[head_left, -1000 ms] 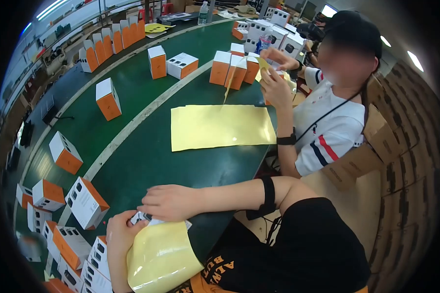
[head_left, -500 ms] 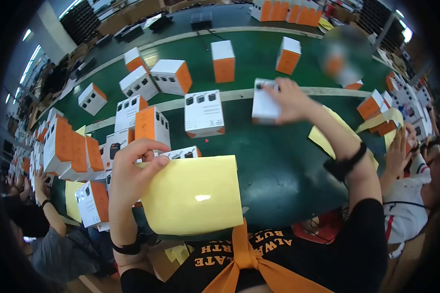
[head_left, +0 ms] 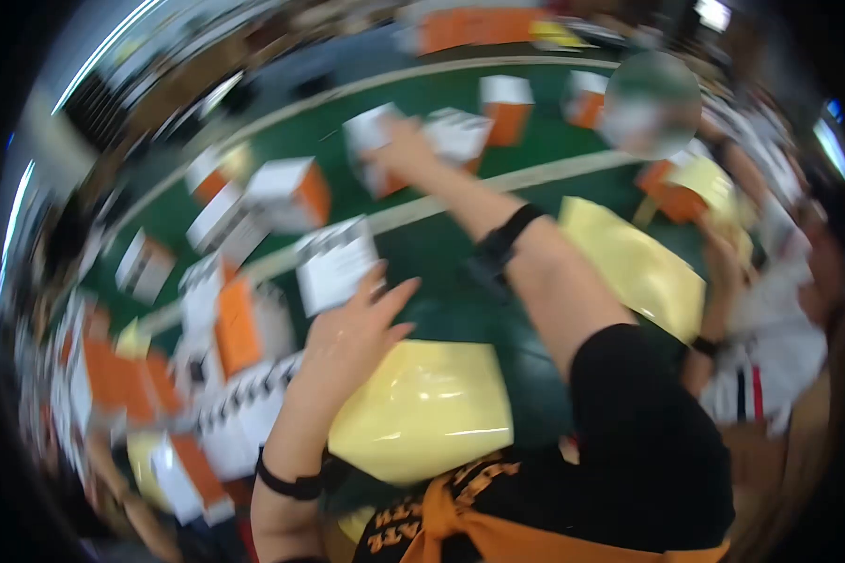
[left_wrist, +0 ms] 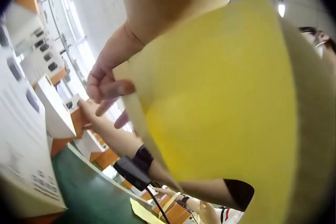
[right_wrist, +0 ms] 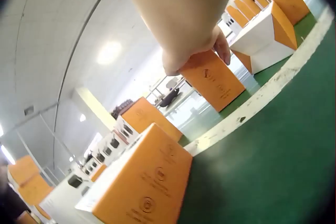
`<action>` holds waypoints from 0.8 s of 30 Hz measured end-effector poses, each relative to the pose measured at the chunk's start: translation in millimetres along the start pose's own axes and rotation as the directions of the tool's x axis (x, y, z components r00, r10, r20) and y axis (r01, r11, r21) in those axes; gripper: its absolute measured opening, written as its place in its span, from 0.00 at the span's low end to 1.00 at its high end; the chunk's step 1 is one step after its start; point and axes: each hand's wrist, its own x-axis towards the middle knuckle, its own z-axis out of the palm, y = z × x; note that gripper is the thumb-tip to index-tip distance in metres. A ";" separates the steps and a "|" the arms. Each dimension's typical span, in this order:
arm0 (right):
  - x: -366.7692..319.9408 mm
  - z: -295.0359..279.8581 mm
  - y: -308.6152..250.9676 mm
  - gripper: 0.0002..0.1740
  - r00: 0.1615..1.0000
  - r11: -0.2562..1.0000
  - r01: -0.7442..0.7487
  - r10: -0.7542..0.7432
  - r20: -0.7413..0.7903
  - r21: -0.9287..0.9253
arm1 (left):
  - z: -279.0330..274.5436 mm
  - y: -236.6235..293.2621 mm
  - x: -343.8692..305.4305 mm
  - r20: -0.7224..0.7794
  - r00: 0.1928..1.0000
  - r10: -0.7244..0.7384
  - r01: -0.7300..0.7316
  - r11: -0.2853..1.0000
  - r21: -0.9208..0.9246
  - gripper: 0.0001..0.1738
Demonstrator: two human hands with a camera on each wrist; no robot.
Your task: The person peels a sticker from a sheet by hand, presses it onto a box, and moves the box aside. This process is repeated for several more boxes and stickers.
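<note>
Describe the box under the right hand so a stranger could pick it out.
On the green table, beyond the pale stripe, the right hand grips a box by its top. Its neighbours stand untouched; this orange-faced one has fingers curled over its upper edge.

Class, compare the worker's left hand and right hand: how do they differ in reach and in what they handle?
The right hand reaches far across the green table; the left hand is close to the body. The right hand grips an orange-and-white box; the left hand, fingers spread, is at the edge of a yellow sheet. Both arms wear dark bands.
</note>
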 end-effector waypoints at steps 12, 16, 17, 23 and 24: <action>-210.8 -176.0 28.3 0.18 0.895 0.420 -0.436 0.111 0.432 0.796 | -21.9 -17.3 -23.0 -0.052 0.997 -0.056 0.047 0.986 -0.159 0.12; -232.5 -198.0 -22.5 0.28 0.887 0.461 -0.363 -0.096 0.452 0.810 | -65.3 -10.2 -80.0 0.007 0.999 -0.034 0.034 0.927 -0.372 0.13; -235.5 -200.3 -33.6 0.30 0.877 0.496 -0.329 -0.154 0.455 0.803 | -71.3 -12.3 -96.8 0.009 0.996 -0.085 0.082 0.929 -0.361 0.13; -242.5 -151.1 -21.5 0.20 0.689 0.482 -0.581 -0.136 0.712 0.655 | -84.9 26.1 -91.7 -0.151 0.976 0.156 -0.203 0.902 -0.381 0.14; -241.9 -146.8 -21.6 0.19 0.755 0.586 -0.459 -0.140 0.641 0.668 | -81.7 35.0 -87.8 -0.194 0.979 0.057 -0.128 0.918 -0.376 0.12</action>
